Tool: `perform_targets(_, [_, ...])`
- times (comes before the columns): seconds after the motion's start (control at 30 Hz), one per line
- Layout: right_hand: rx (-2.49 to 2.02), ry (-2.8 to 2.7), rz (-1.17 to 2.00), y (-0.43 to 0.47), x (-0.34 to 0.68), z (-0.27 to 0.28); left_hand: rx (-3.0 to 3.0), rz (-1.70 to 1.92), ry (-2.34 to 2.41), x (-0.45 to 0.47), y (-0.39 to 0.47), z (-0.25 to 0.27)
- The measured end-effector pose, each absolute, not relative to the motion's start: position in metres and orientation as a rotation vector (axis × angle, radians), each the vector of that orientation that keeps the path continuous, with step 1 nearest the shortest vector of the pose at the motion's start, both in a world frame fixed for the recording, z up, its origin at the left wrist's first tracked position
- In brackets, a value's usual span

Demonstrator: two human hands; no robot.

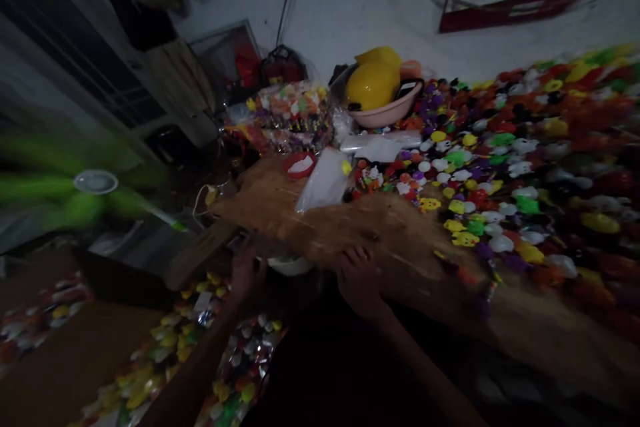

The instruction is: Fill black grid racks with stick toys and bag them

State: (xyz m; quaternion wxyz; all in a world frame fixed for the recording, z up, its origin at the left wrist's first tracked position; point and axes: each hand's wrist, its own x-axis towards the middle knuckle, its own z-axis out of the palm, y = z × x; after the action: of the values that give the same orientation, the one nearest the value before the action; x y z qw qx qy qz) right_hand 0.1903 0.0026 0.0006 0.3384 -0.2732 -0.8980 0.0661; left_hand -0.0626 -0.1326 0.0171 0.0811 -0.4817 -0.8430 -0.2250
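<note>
My right hand (pixel 359 280) rests on the front edge of the brown wooden table (pixel 400 247), fingers slightly bent and lying on the surface, with nothing seen in them. To the left, my left hand (pixel 247 275) is over the table's near left edge, beside a pale rounded object (pixel 290 265). Its thumb stands apart from the fingers, and no held thing shows in the dim light. Ahead of the hands lie a stack of clear plastic bags (pixel 324 180) and a small red dish (pixel 300 165) with something white inside.
A large heap of small colourful toy figures (pixel 520 167) covers the table's right side. Behind stand a pink basin (pixel 387 112) with a yellow helmet-like object (pixel 373 83) and a filled clear bag (pixel 295 113). Left are a green fan (pixel 95 181) and a cardboard box (pixel 65 360).
</note>
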Motion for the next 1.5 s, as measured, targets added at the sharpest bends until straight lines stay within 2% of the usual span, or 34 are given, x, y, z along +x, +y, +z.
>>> perform_targets(0.13, [-0.973,-2.177,-0.002,0.015,0.267,-0.022,-1.622,-0.641,-2.413,-0.04,-0.006,0.004])
perform_targets(0.23, [-1.022,-2.133,-0.079,0.019,0.287,-0.036,-1.564,-0.652,-2.443,-0.022,0.044,-0.008])
perform_targets(0.53, [-0.88,-2.144,-0.254,0.02,0.297,-0.072,-1.497,-0.656,-2.507,-0.027,0.045,-0.026])
perform_targets(0.63, [-0.959,-2.099,-0.18,0.016,0.3,-0.075,-1.531,-0.698,-2.489,-0.031,0.043,-0.026])
perform_targets(0.77, [-0.994,-2.099,-0.087,0.017,0.297,-0.066,-1.66,-0.726,-2.387,-0.02,0.049,0.0])
perform_targets(0.83, [-0.983,-2.14,-0.11,0.021,0.296,-0.058,-1.906,-0.726,-2.255,-0.002,0.07,0.024])
perform_targets(0.97, [-0.924,-2.174,-0.225,0.028,0.296,-0.047,-2.133,-0.737,-2.076,0.035,0.153,0.066])
perform_targets(1.13, [-1.0,-2.107,-0.222,0.024,0.294,-0.055,-2.038,-0.715,-2.218,0.023,0.244,0.081])
perform_targets(1.3, [-1.067,-2.136,-0.214,0.012,0.296,-0.065,-1.62,-0.698,-2.52,-0.044,0.231,0.061])
perform_targets(1.5, [-1.038,-2.16,-0.179,0.017,0.295,-0.064,-1.405,-0.671,-2.558,-0.098,0.178,0.024])
